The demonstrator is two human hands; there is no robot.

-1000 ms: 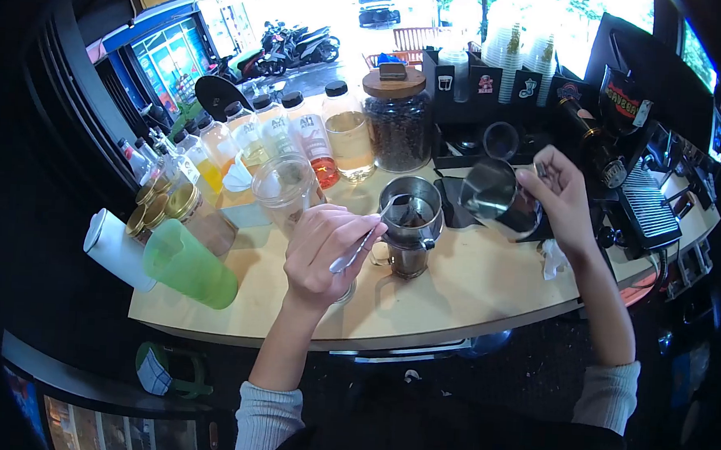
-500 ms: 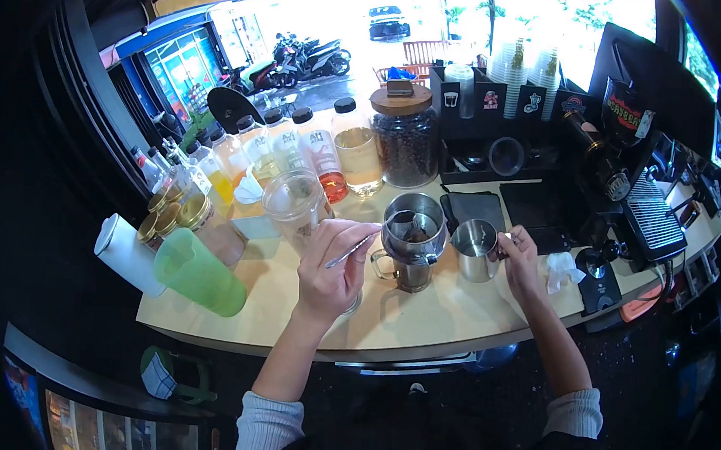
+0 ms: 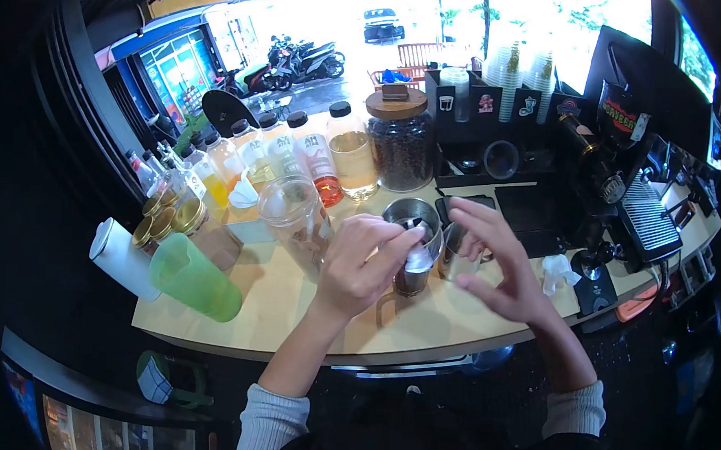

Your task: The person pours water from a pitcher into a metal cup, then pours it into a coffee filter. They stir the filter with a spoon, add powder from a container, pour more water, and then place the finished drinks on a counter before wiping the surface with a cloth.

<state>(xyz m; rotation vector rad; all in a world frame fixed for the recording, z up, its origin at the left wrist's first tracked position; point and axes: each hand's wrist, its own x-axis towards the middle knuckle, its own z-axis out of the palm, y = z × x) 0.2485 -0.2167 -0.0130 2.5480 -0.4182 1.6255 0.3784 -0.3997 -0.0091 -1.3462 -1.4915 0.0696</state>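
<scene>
My left hand is closed in a pinch over a steel cup; the spoon it holds is mostly hidden behind the fingers. The cup sits on top of a glass mug. To the right of it, my right hand is open, fingers spread, holding nothing. A steel milk pitcher stands just behind those fingers, partly covered by them. Left of my left hand is a tall clear plastic cup.
A green pitcher and a white pitcher stand at the left. Along the back are syrup bottles and a coffee bean jar. Crumpled tissue and a tamper lie right, near the coffee grinder.
My right hand has let go of the milk pitcher's handle and spread open. My left hand has moved right, over the steel cup, with the spoon.
</scene>
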